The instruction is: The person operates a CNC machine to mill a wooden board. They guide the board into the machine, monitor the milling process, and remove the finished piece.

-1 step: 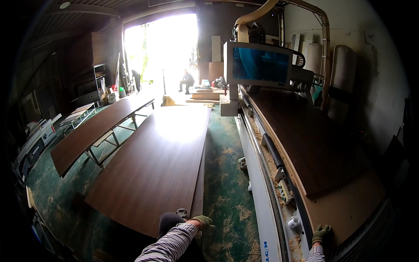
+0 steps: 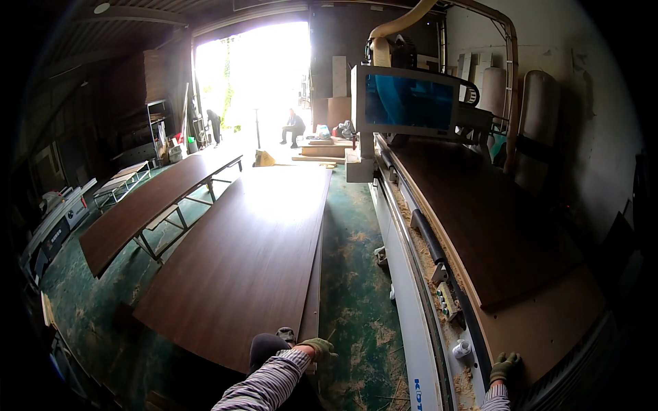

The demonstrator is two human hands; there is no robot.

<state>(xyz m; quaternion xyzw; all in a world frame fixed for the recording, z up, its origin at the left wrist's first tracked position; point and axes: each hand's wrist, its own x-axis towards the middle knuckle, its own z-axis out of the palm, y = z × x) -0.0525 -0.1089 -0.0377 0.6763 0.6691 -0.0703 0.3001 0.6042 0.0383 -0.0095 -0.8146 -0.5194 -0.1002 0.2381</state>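
My left hand (image 2: 320, 349), in a green work glove, hangs loosely past a dark, rounded shape that looks like my knee (image 2: 266, 351). Its fingers point right, over the floor, and I see nothing held in them. It is close to the near corner of a large brown wood-grain panel (image 2: 240, 253). My right hand (image 2: 505, 367), gloved alike, lies with its fingers spread on the near edge of a tan board (image 2: 548, 329) on the machine bed. Farther along that bed lies a dark brown panel (image 2: 480, 219), apart from my fingers.
A machine gantry with a blue window (image 2: 409, 101) spans the bed. Sawdust and a small button box (image 2: 447, 301) lie along its side rail. Another brown panel (image 2: 157, 205) rests on trestles at left. A seated person (image 2: 293, 128) is near the bright doorway. Shavings litter the green floor (image 2: 360, 288).
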